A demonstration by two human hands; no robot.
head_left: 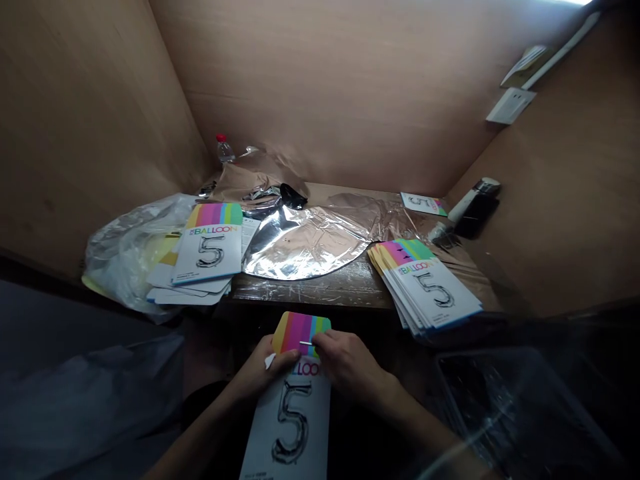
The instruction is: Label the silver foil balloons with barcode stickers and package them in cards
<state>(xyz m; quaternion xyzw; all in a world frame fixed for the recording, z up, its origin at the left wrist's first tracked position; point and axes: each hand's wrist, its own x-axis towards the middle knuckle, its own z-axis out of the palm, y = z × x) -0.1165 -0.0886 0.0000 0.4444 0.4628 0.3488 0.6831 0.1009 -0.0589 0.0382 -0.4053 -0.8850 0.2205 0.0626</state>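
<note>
pinching a number-5 balloon card [293, 420] at its top edge in the left hand [263, 377], fingers closed on it. right hand [350, 363] sits just beside, fingertips [323, 343] narrow on a thin silver strip [305, 343] at the card. card is held below the wooden desk [310, 290] edge. ahead on the desk: silver foil balloon [305, 243], stacked balloon cards [430, 287] right, plastic bag [130, 260] left.

Tan wooden walls [107, 127] boxing in a corner
A scratched table [313, 291] meets them; a white wall plate [511, 105] sits right, below a bright strip [570, 2].
</note>
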